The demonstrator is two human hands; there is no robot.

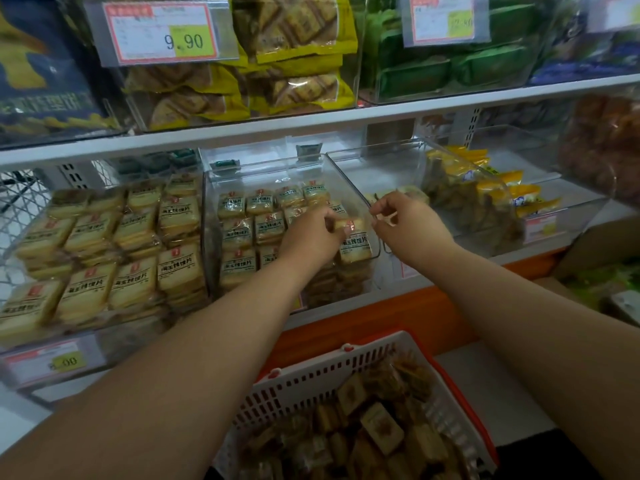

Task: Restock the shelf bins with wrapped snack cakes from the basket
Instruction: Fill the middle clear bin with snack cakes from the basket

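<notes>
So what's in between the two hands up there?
In the head view, a wrapped snack cake sits between them, pinched by the left hand. Behind the gap to the right hand runs the clear bin's wall.

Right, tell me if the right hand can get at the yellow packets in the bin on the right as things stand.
Probably yes. The right hand hovers at the open-topped clear bin holding the yellow packets, with nothing between them. Its fingers seem to pinch something small, which might hinder a grip.
</notes>
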